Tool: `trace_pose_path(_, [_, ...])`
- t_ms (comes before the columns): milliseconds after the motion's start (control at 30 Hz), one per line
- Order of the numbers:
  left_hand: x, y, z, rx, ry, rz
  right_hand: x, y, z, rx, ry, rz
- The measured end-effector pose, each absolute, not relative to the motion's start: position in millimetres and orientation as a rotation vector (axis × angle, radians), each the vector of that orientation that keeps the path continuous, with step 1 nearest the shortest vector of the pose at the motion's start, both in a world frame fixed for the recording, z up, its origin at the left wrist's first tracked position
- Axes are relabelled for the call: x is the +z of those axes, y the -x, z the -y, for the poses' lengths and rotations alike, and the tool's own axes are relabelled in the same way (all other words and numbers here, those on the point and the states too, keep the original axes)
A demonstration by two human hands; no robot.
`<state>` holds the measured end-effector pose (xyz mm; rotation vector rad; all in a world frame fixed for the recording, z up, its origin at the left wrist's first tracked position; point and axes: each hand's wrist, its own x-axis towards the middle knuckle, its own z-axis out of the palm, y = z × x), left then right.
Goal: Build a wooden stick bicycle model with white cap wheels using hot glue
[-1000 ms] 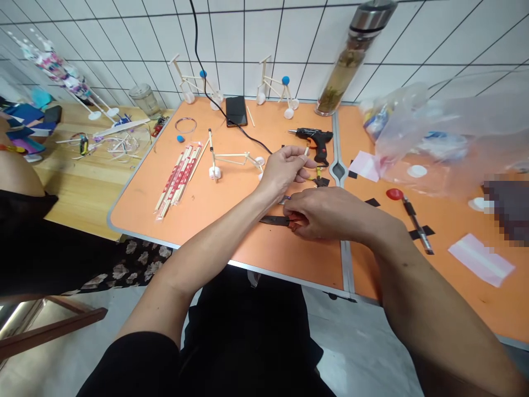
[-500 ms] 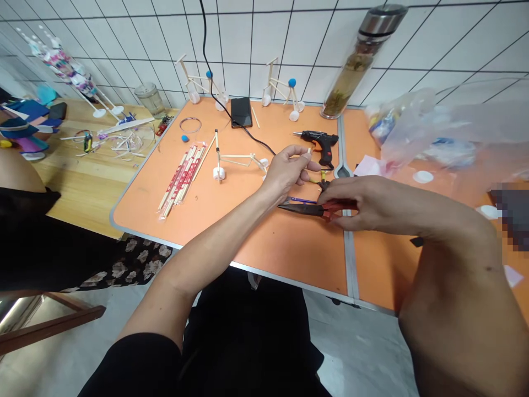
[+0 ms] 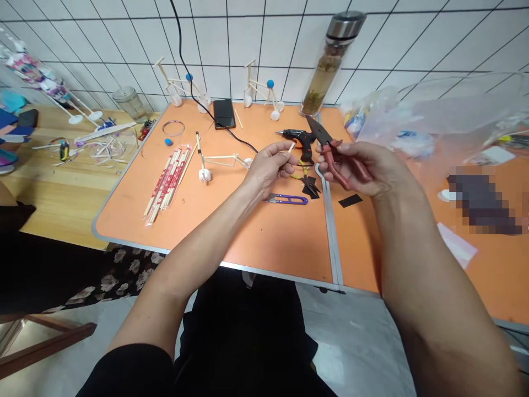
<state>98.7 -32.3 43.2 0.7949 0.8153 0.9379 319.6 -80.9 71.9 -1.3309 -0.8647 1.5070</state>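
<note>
Between the thumb and fingers of my left hand [image 3: 270, 168] is a short piece of wooden stick [image 3: 291, 148], its pale end poking up. My right hand [image 3: 363, 165] grips red-handled pliers [image 3: 328, 146] raised above the table, their dark jaws pointing up and left. Below the hands lie purple thread snips [image 3: 289, 199] and a cluster of black pieces [image 3: 311, 187] beside a yellow-handled tool [image 3: 303, 170]. A black glue gun [image 3: 303, 140] rests just behind. To the left of my left hand stands a small stick tricycle frame [image 3: 219, 160] with white wheels, partly hidden by that hand.
Packaged chopsticks [image 3: 168, 184] lie at the left, near a blue ball [image 3: 168, 141]. Two stick tricycles [image 3: 264, 88] and a phone [image 3: 223, 114] line the back. A tall glass bottle [image 3: 330, 66] stands by the wall, with plastic bags [image 3: 413, 127] to its right.
My right hand has lifted the pliers off the tabletop area and turned their jaws upward. The snips and black pieces now show more fully. My left hand still pinches the stick piece.
</note>
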Motion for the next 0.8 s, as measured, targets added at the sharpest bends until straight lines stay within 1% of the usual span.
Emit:
trace_pose_path(67, [43.0, -98.6, 32.5, 0.933, -0.795, -0.815, 70.3, -308.5, 79.3, 1.547, 1.217, 0.824])
trace_pose_path(200, [41.1, -100.0, 35.5, 0.899, -0.829, -0.834, 70.4, -291.8, 80.4, 1.511, 1.044, 0.834])
trace_pose_path(300, [39.3, -102.4, 40.1, 0.864, -0.87, -0.844, 63.6, -286.2, 77.5, 1.527, 1.116, 0.873])
trace_pose_path(433, [37.9, -104.8, 45.3, 0.817, -0.947, -0.823, 47.6, -283.4, 71.2, 1.318, 1.208, 1.012])
trace_pose_path(500, [37.4, -105.1, 46.2, 0.794, -0.979, -0.82, 42.3, -282.4, 70.1, 1.284, 1.222, 1.045])
trace_pose_path(800, [36.5, -101.7, 46.6, 0.744, -1.039, -0.839, 46.9, -277.3, 75.6, 1.248, 1.294, 1.113])
